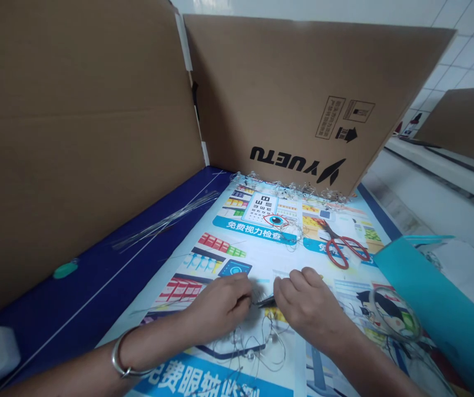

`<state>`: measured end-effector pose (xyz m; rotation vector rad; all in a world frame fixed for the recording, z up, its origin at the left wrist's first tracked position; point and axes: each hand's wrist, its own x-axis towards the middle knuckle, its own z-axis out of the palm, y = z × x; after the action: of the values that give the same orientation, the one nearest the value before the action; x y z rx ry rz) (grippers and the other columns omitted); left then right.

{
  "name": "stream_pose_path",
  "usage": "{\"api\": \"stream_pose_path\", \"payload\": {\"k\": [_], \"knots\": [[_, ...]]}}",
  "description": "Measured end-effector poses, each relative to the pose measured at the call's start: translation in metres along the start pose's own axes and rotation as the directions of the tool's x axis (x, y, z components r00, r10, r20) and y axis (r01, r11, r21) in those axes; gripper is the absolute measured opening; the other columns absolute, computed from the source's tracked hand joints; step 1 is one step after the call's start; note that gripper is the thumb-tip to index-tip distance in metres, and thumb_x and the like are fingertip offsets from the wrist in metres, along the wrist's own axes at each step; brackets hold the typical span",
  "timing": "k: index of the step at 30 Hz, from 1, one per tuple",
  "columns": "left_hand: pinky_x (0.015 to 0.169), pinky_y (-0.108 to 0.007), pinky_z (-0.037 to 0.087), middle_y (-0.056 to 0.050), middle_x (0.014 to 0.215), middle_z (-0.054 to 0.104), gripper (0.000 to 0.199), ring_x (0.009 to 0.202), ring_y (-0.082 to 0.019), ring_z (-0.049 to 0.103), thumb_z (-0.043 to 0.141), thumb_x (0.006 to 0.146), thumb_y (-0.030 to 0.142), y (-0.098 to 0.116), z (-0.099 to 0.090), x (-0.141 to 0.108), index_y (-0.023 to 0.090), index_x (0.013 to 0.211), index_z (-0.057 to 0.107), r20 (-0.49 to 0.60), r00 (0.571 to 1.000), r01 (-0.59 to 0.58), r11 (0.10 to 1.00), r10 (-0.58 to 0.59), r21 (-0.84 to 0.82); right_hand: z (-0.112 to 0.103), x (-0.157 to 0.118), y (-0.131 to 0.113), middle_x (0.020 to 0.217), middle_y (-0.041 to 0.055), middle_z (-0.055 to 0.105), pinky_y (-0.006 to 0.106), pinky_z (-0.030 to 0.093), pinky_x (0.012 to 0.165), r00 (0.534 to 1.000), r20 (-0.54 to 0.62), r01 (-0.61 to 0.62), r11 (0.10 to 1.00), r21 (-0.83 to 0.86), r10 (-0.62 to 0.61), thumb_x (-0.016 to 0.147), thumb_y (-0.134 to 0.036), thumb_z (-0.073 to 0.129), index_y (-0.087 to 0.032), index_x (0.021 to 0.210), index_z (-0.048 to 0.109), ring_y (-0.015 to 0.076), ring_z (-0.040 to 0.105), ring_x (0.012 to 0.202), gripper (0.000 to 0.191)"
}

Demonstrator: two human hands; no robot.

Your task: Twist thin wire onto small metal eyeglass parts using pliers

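My right hand [305, 300] is closed round a pair of pliers [267, 302], whose dark narrow tip points left. Its handles are hidden in the fist. Facing it, my left hand [224, 303] pinches a thin wire [256, 300] that meets the plier tip. Below both hands, a loose tangle of thin wires [272, 353] with small clear beads lies on the printed sheet [257, 253]. A fine straight strand trails left from behind my left wrist. How the wire sits inside the fingers is hidden.
Red-handled scissors [346, 248] lie on the sheet beyond my right hand. A wire coil [396, 314] and a turquoise box [435, 298] are at right. Straight wires [166, 218] lie at left. Beaded wire pieces [290, 190] line the base of the upright cardboard [303, 82].
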<state>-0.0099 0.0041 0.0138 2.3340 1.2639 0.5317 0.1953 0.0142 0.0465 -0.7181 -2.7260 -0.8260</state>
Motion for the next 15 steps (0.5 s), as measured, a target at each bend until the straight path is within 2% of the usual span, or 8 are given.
{"api": "stream_pose_path", "payload": {"k": [15], "knots": [[0.060, -0.024, 0.034, 0.000, 0.068, 0.048, 0.015, 0.065, -0.013, 0.046, 0.037, 0.075, 0.009, 0.0013, 0.0000, 0.0000, 0.016, 0.066, 0.046, -0.007, 1.000, -0.014, 1.000, 0.014, -0.002, 0.0028, -0.0027, -0.0047, 0.066, 0.0040, 0.052, 0.034, 0.027, 0.059, 1.000, 0.020, -0.020, 0.999, -0.028, 0.020, 0.078, -0.006, 0.049, -0.013, 0.079, 0.057, 0.0167, 0.044, 0.063, 0.011]]}}
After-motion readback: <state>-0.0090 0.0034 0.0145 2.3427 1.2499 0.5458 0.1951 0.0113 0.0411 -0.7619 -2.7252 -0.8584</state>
